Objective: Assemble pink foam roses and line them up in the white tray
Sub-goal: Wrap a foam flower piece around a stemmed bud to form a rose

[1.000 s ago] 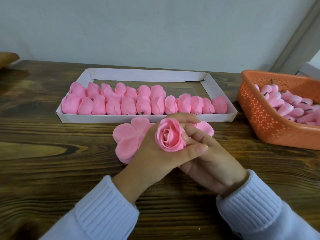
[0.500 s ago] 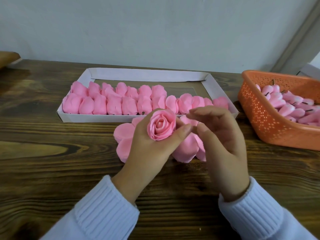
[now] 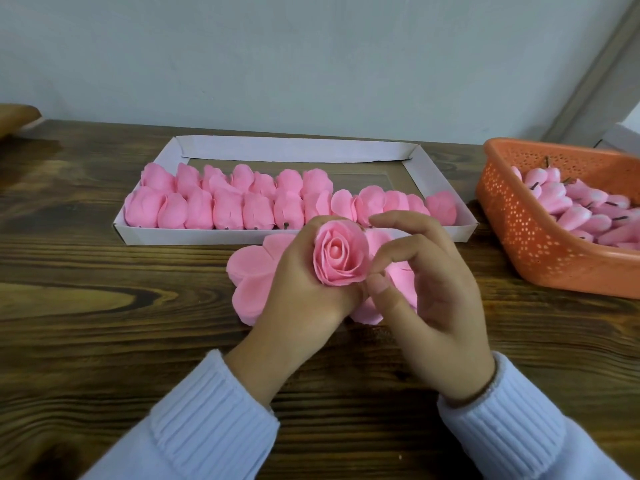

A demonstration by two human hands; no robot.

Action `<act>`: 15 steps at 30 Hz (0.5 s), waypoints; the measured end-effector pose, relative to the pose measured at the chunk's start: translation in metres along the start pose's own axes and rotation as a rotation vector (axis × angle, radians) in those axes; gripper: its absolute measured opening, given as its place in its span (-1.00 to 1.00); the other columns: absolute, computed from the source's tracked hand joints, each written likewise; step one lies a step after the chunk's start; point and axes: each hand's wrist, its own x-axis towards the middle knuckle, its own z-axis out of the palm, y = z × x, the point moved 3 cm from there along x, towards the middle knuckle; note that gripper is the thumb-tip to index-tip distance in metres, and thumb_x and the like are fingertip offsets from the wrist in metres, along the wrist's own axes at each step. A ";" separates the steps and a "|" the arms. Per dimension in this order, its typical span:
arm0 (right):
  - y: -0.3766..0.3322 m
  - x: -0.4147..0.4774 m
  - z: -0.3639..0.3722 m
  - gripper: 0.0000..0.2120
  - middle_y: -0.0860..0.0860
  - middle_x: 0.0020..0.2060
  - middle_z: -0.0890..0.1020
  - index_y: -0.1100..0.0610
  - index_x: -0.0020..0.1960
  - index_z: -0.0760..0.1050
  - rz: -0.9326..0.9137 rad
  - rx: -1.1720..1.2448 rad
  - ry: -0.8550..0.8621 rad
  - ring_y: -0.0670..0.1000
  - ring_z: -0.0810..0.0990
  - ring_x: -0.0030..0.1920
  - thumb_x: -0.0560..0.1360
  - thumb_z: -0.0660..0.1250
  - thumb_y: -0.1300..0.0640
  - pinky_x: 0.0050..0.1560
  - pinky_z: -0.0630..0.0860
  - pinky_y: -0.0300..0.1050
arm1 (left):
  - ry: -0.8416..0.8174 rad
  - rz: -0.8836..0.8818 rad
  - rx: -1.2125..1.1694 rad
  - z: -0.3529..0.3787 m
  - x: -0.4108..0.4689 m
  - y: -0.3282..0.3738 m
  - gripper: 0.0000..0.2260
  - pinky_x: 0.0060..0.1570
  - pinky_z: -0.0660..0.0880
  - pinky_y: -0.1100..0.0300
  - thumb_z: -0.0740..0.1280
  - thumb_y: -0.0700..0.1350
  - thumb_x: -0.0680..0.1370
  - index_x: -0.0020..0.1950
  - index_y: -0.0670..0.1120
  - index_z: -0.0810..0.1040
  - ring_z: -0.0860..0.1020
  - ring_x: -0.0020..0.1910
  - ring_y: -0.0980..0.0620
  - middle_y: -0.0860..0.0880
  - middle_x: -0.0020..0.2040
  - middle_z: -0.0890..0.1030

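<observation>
My left hand grips a pink foam rose with its bloom turned up toward me. My right hand is right beside it, thumb and index finger pinching at the rose's right outer petal edge. Under both hands a stack of flat pink petal cut-outs lies on the table. Behind them, the white tray holds several finished pink roses lined up in rows along its front and left part.
An orange perforated basket at the right holds several pink rose buds with dark stems. The dark wooden table runs to a pale wall behind. A brown object sits at the far left edge.
My right hand came out from under the left, lifted, and now pinches at the rose's right edge. The rose has tilted more upright toward me.
</observation>
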 end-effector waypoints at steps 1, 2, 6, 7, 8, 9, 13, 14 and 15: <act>0.000 0.000 0.000 -0.95 0.15 0.08 0.54 0.13 -0.14 0.49 0.002 0.004 -0.003 -0.07 0.51 0.19 0.44 0.25 0.22 0.19 0.38 -0.18 | -0.001 -0.008 -0.001 0.000 0.000 0.000 -0.61 -0.07 0.56 -0.27 0.50 -0.39 0.30 0.07 -0.19 0.52 0.62 -0.03 -0.22 -0.26 -0.04 0.62; 0.000 0.001 0.000 -0.94 0.14 0.09 0.54 0.11 -0.13 0.48 0.003 0.002 -0.004 -0.05 0.51 0.19 0.43 0.25 0.22 0.19 0.38 -0.18 | -0.001 -0.012 0.002 0.000 0.000 -0.001 -0.61 -0.08 0.57 -0.26 0.50 -0.43 0.32 0.07 -0.18 0.52 0.63 -0.05 -0.19 -0.25 -0.04 0.62; 0.003 0.001 -0.001 -0.86 0.09 0.09 0.56 0.05 -0.10 0.47 0.023 -0.035 -0.003 0.03 0.51 0.21 0.42 0.23 0.25 0.23 0.38 -0.13 | 0.000 0.013 0.046 -0.002 0.000 -0.001 -0.64 -0.13 0.60 -0.05 0.50 -0.41 0.35 0.06 -0.15 0.52 0.61 -0.13 -0.01 -0.17 -0.10 0.63; 0.004 0.001 -0.001 -0.84 0.09 0.09 0.56 0.04 -0.10 0.47 0.030 -0.054 -0.007 0.03 0.51 0.22 0.41 0.24 0.27 0.23 0.38 -0.13 | 0.002 0.024 0.058 -0.002 0.000 0.000 -0.63 -0.14 0.59 0.01 0.51 -0.39 0.34 0.06 -0.15 0.52 0.61 -0.14 0.02 -0.14 -0.12 0.63; 0.005 0.002 -0.001 -0.80 0.10 0.08 0.56 0.04 -0.09 0.47 0.038 -0.075 -0.008 0.03 0.51 0.22 0.40 0.26 0.32 0.23 0.39 -0.12 | 0.001 0.030 0.066 -0.002 0.000 0.000 -0.63 -0.15 0.59 0.05 0.53 -0.36 0.32 0.05 -0.15 0.52 0.61 -0.15 0.03 -0.11 -0.13 0.62; 0.006 0.002 -0.001 -0.74 0.11 0.08 0.56 0.04 -0.08 0.47 0.043 -0.095 -0.005 0.03 0.51 0.22 0.37 0.28 0.37 0.23 0.40 -0.12 | -0.002 0.033 0.069 -0.001 0.000 0.000 -0.63 -0.16 0.59 0.05 0.51 -0.31 0.30 0.04 -0.13 0.52 0.60 -0.16 0.03 -0.08 -0.15 0.62; 0.005 0.003 -0.002 -0.72 0.12 0.08 0.56 0.05 -0.04 0.47 -0.006 -0.141 -0.003 0.05 0.51 0.21 0.38 0.29 0.39 0.23 0.39 -0.14 | -0.030 0.053 0.083 -0.001 -0.001 0.001 -0.67 -0.18 0.60 -0.07 0.45 -0.25 0.29 0.03 -0.13 0.52 0.60 -0.17 0.03 -0.05 -0.16 0.61; 0.005 0.003 -0.002 -0.77 0.12 0.08 0.56 0.05 -0.06 0.48 -0.013 -0.140 -0.008 0.04 0.51 0.21 0.40 0.26 0.34 0.23 0.39 -0.14 | -0.034 0.057 0.094 -0.001 -0.001 0.001 -0.67 -0.20 0.61 -0.04 0.45 -0.25 0.29 0.02 -0.13 0.52 0.60 -0.18 0.06 -0.02 -0.18 0.61; 0.004 0.003 -0.002 -0.81 0.12 0.08 0.56 0.05 -0.08 0.48 -0.015 -0.136 -0.010 0.02 0.51 0.21 0.40 0.25 0.29 0.22 0.39 -0.15 | -0.037 0.059 0.100 0.000 -0.001 0.001 -0.67 -0.22 0.61 0.00 0.45 -0.24 0.28 0.01 -0.11 0.52 0.60 -0.19 0.08 0.00 -0.19 0.61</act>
